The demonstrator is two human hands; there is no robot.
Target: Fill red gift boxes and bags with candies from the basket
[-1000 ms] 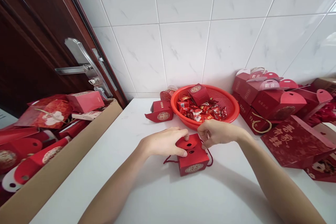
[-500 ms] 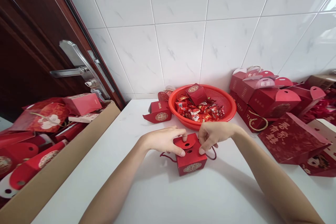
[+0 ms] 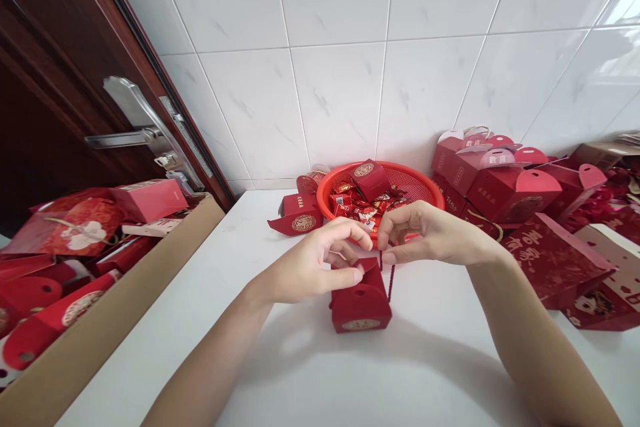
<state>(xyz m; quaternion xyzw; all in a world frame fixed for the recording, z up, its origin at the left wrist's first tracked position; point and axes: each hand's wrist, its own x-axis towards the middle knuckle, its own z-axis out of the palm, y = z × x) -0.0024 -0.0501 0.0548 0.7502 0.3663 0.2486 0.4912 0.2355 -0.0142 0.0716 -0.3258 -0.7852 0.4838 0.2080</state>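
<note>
A small red box with a pale round emblem on its front stands on the white table. A dark red cord runs up from its right side to my right hand, whose thumb and fingers pinch it above the box. My left hand is at the box's upper left, fingers apart and curved, the thumb near the raised top flap; whether it touches the flap is unclear. Right behind both hands sits a red plastic basket with wrapped candies and another small red box.
Another red box lies left of the basket. Stacked red gift boxes and a patterned box fill the right side. A cardboard carton of red packages stands at left, by a door handle.
My right hand has risen off the box, drawing the cord up. My left hand has lifted slightly, and the top flap now stands raised. The view has shifted a little.
</note>
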